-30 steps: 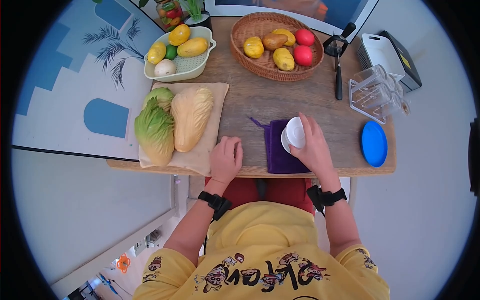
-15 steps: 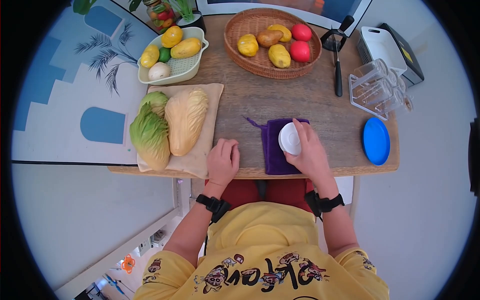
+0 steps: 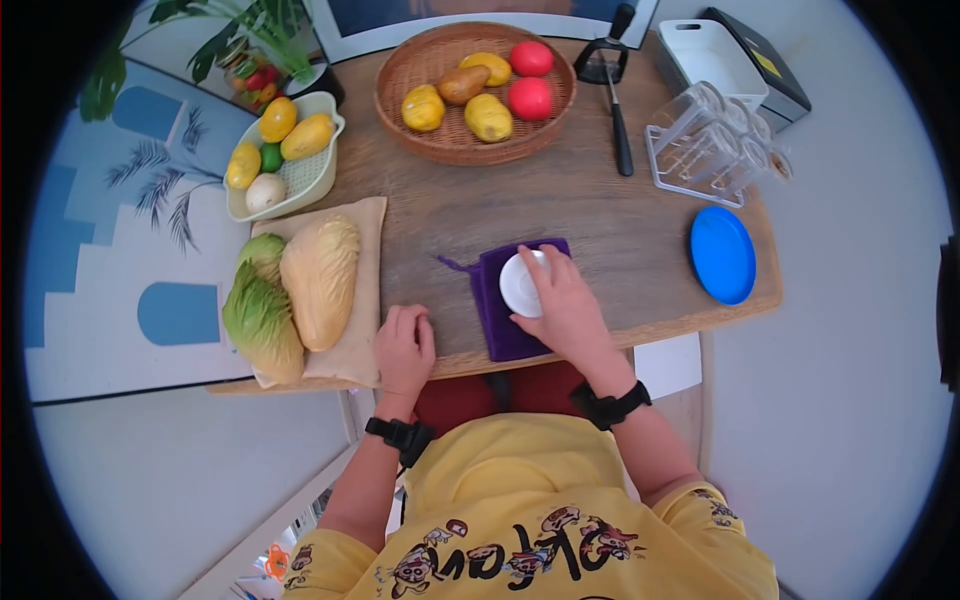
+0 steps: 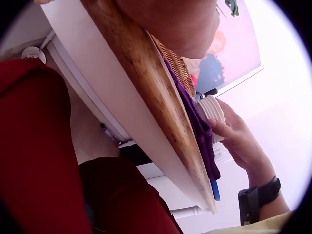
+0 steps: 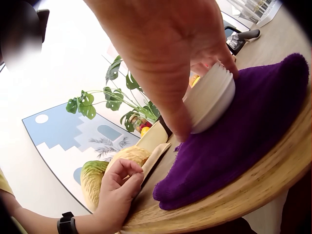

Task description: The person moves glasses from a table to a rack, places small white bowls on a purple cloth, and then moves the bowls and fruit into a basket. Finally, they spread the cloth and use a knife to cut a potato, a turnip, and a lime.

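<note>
Person in a yellow top sits at the front edge of the wooden table (image 3: pixel 600 225). Right hand (image 3: pixel 563 308) grips a small white ribbed bowl (image 3: pixel 522 283), fingers (image 5: pixel 170 105) curled round its rim w/ thumb on one side; bowl is tipped on edge, pressed against a purple cloth pouch (image 3: pixel 502 300) that lies near the front edge, about mid-table. From the right wrist view the bowl's side touches the pouch.

Left hand (image 3: pixel 404 347) rests on the table at the front edge, just left of the pouch, fingers loosely curled, holding nothing; it sits beside the corner of a beige mat (image 3: pixel 365 300).

On that mat, at the table's left edge: a pale napa cabbage (image 3: pixel 319 281) and a green cabbage (image 3: pixel 260 320), touching. Back-left corner: white colander (image 3: pixel 308 176) w/ yellow fruit and a lime. Back edge, centre: wicker basket (image 3: pixel 400 75) w/ yellow, brown and red fruit. Right of it a black-handled tool (image 3: pixel 617 120). Back-right: clear rack of glasses (image 3: pixel 705 140). Blue plate (image 3: pixel 722 254) at the right edge, well apart from the pouch.
</note>
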Demonstrator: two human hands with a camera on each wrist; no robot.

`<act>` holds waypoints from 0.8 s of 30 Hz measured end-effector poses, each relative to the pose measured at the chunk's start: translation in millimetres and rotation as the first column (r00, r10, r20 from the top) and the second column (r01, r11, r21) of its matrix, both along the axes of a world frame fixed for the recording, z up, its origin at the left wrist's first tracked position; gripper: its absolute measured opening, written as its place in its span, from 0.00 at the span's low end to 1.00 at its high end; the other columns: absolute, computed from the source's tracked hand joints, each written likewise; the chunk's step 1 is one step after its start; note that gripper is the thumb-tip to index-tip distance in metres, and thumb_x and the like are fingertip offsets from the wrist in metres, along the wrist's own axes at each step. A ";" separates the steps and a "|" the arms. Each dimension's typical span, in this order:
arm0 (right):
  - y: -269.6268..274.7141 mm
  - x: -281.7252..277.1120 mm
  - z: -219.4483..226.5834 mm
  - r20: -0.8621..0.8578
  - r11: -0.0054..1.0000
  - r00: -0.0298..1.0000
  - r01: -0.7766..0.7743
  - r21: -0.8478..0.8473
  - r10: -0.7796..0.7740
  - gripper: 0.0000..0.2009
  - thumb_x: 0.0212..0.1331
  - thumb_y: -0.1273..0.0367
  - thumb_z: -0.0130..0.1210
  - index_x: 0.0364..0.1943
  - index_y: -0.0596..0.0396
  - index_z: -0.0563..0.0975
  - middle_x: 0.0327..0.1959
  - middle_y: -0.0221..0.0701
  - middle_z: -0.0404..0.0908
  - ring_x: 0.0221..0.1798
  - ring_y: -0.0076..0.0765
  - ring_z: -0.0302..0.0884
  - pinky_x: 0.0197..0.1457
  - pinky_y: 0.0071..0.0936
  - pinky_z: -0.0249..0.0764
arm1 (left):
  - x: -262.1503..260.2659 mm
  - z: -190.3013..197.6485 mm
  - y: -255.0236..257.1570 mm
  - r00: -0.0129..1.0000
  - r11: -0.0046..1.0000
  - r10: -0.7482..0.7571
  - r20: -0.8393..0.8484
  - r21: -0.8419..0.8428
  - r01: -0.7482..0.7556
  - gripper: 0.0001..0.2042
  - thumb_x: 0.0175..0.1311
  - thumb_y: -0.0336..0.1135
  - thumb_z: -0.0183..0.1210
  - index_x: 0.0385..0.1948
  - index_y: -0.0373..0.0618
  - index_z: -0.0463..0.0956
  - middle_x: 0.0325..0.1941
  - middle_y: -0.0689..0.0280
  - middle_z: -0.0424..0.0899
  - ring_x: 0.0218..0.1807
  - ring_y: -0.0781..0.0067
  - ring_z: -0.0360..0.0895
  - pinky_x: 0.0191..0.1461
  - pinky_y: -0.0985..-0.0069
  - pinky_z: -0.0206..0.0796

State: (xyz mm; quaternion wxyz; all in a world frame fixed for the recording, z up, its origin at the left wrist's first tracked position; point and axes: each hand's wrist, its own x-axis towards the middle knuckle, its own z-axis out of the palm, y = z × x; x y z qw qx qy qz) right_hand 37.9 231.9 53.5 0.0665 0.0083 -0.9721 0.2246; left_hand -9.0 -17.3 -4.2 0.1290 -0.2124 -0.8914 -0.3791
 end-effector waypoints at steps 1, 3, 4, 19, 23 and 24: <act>-0.4 -0.5 -3.8 -0.027 1.000 1.000 0.007 -0.019 -0.008 0.47 0.43 0.65 0.76 0.72 0.48 0.63 0.66 0.49 0.66 0.67 0.59 0.67 0.69 0.46 0.71 | 0.1 0.1 0.2 1.000 1.000 0.009 0.010 -0.006 -0.009 0.05 0.61 0.24 0.59 0.37 0.45 0.76 0.33 0.60 0.77 0.31 0.55 0.78 0.34 0.62 0.69; 1.0 -0.8 -7.0 -0.047 0.998 0.999 0.017 -0.057 -0.020 0.47 0.43 0.66 0.75 0.72 0.48 0.63 0.66 0.49 0.66 0.67 0.59 0.67 0.69 0.46 0.70 | -0.5 -0.9 -0.1 1.000 1.000 0.017 0.018 -0.013 -0.017 0.05 0.61 0.23 0.58 0.37 0.44 0.76 0.32 0.60 0.76 0.31 0.56 0.77 0.33 0.63 0.69; 2.8 -0.8 -7.2 -0.060 0.995 0.998 0.013 -0.099 -0.019 0.47 0.42 0.67 0.75 0.72 0.47 0.64 0.66 0.49 0.66 0.68 0.59 0.67 0.70 0.46 0.70 | -0.9 -1.7 -0.3 1.000 1.000 0.006 0.011 -0.010 -0.006 0.05 0.61 0.23 0.58 0.37 0.44 0.76 0.32 0.60 0.76 0.31 0.56 0.77 0.33 0.63 0.69; 224.9 32.4 13.4 -0.219 0.843 0.819 0.536 -0.037 -0.531 0.47 0.43 0.67 0.75 0.72 0.55 0.62 0.64 0.54 0.70 0.66 0.63 0.67 0.71 0.48 0.67 | -2.2 -9.5 0.2 0.997 0.995 0.061 0.055 -0.084 -0.056 0.04 0.64 0.24 0.57 0.38 0.43 0.76 0.35 0.58 0.76 0.32 0.54 0.78 0.35 0.62 0.70; 278.6 55.5 -4.0 -0.169 0.744 0.735 0.668 0.015 -0.657 0.47 0.42 0.63 0.75 0.71 0.54 0.64 0.62 0.52 0.73 0.64 0.61 0.70 0.69 0.48 0.68 | -1.7 -5.2 3.3 0.996 0.994 0.074 0.054 -0.090 -0.069 0.04 0.63 0.24 0.57 0.37 0.43 0.76 0.34 0.59 0.76 0.31 0.55 0.77 0.34 0.62 0.70; 284.9 59.9 -5.5 -0.131 0.716 0.710 0.698 -0.001 -0.692 0.47 0.42 0.63 0.75 0.71 0.53 0.64 0.62 0.50 0.73 0.64 0.61 0.71 0.68 0.49 0.69 | -1.3 -4.0 3.1 0.995 0.992 0.092 0.045 -0.093 -0.087 0.04 0.63 0.24 0.57 0.37 0.43 0.76 0.34 0.59 0.76 0.31 0.55 0.77 0.34 0.62 0.70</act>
